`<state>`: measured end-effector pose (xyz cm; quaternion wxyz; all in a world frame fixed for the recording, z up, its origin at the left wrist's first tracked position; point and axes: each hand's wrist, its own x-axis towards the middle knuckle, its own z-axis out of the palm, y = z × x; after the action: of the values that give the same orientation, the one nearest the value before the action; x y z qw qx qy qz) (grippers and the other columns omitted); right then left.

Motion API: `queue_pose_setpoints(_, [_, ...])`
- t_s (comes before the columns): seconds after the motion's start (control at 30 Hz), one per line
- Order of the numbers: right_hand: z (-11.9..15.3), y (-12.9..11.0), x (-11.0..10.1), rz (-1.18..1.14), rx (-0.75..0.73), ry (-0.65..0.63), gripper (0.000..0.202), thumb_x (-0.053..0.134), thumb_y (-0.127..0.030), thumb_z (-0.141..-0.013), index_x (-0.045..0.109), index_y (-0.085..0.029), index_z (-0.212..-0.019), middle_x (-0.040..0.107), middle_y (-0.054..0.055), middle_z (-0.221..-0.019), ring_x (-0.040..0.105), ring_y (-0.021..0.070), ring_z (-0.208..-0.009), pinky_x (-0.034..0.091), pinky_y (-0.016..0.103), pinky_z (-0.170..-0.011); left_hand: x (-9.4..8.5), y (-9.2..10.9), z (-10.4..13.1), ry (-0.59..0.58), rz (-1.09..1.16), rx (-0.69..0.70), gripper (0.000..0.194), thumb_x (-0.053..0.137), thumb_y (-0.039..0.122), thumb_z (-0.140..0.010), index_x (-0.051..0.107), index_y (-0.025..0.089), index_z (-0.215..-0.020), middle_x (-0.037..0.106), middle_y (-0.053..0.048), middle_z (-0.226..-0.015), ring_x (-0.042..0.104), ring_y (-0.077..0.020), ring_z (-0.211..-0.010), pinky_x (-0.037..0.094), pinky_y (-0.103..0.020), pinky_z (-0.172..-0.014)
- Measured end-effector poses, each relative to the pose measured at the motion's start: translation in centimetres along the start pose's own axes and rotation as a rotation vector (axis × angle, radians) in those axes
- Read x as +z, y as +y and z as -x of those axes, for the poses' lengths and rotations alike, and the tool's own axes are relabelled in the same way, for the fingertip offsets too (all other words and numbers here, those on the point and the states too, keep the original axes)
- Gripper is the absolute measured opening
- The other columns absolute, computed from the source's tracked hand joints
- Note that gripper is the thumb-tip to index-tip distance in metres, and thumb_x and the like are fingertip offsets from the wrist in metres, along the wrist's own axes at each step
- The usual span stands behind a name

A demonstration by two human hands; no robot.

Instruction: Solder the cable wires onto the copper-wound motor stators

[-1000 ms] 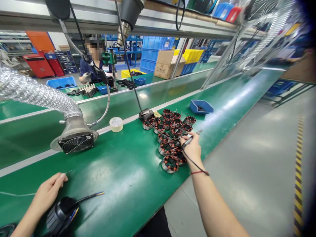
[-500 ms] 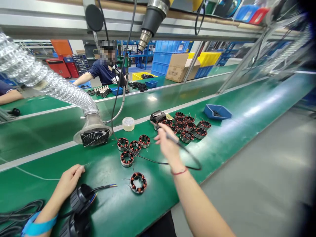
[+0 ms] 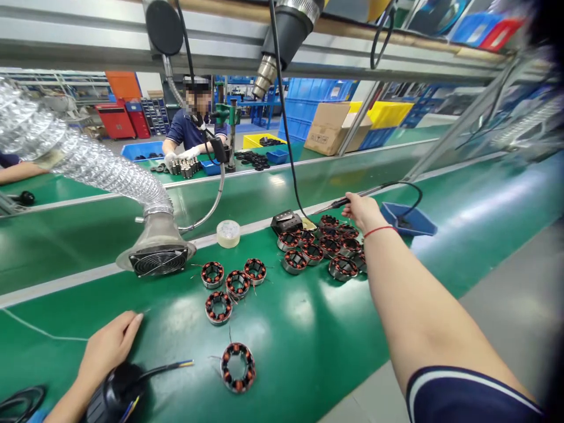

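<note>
— Copper-wound rings everywhere on this green table point(image 3: 308, 329). What are the hands doing?

— The right hand point(image 3: 363, 212) is stretched far out, fingers closed round a soldering iron point(image 3: 339, 204), its tip pointing left over the stand point(image 3: 286, 222). Its black cord point(image 3: 408, 194) loops over the blue tray point(image 3: 423, 220).

— And the left hand point(image 3: 108, 346)?

— It rests on a black motor housing point(image 3: 112, 390) at the near edge, fingers curled loosely over the top; I can't tell whether it grips it. Coloured wires point(image 3: 170, 368) stick out of the housing to the right.

— Where are the rings?

— One ring point(image 3: 238, 367) lies alone, near the wire ends. Four more point(image 3: 229, 282) sit in a loose group in front of the fan hood point(image 3: 158, 258). A bigger pile point(image 3: 326, 247) is just beneath the right hand.

— How far along, would you say?

— My guess is early: the wires look bare and loose, joined to nothing, and the iron is well apart from them. The pile suggests plenty left.

— Anyone else about?

— A person point(image 3: 189, 135) works at the far table, behind the tape roll point(image 3: 228, 232).
</note>
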<state>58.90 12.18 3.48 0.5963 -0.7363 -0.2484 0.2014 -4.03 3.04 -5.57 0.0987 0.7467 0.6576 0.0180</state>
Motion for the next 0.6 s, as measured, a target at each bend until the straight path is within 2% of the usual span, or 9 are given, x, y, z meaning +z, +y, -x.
queue_pose_setpoints(0.23, [-2.6,1.2,4.0,0.146,0.105,-0.019,0.032,0.06,-0.037,-0.095,0.059,-0.015,-0.117,0.063,0.007,-0.112,0.065,0.0177,-0.093,0.058,0.036,-0.079,-0.1,0.4,0.1,-0.039,-0.082,-0.045,0.041,0.027,0.047,-0.094,0.051,0.023,-0.071,0.067,-0.002,-0.074,0.067,-0.0192,-0.073,0.044,-0.024,-0.065])
queue_pose_setpoints(0.43, [-1.8,2.6,6.2,0.235,0.138,-0.181,0.034,0.061,-0.037,-0.094,0.059,-0.015,-0.12,0.061,0.009,-0.12,0.063,0.0207,-0.102,0.056,0.041,-0.086,-0.1,0.3,0.1,-0.02,-0.089,-0.043,0.04,0.028,0.046,-0.094,0.051,0.023,-0.07,0.066,-0.002,-0.072,0.066,-0.0183,-0.071,0.043,-0.023,-0.063])
queue_pose_setpoints(0.53, [-1.1,3.9,6.7,0.232,0.091,-0.24,0.034,0.061,-0.036,-0.094,0.058,-0.016,-0.121,0.061,0.009,-0.121,0.063,0.0209,-0.103,0.056,0.042,-0.087,-0.1,0.2,0.1,-0.024,-0.083,-0.043,0.04,0.029,0.045,-0.094,0.052,0.023,-0.071,0.066,-0.002,-0.072,0.066,-0.0181,-0.07,0.043,-0.023,-0.063])
queue_pose_setpoints(0.6, [-1.2,4.4,6.2,0.19,-0.009,-0.221,0.033,0.061,-0.036,-0.094,0.058,-0.017,-0.121,0.061,0.008,-0.121,0.063,0.0205,-0.102,0.056,0.041,-0.086,0.1,0.1,0.2,-0.006,-0.076,-0.037,0.039,0.029,0.045,-0.094,0.052,0.023,-0.071,0.065,-0.002,-0.07,0.065,-0.0174,-0.069,0.042,-0.022,-0.063])
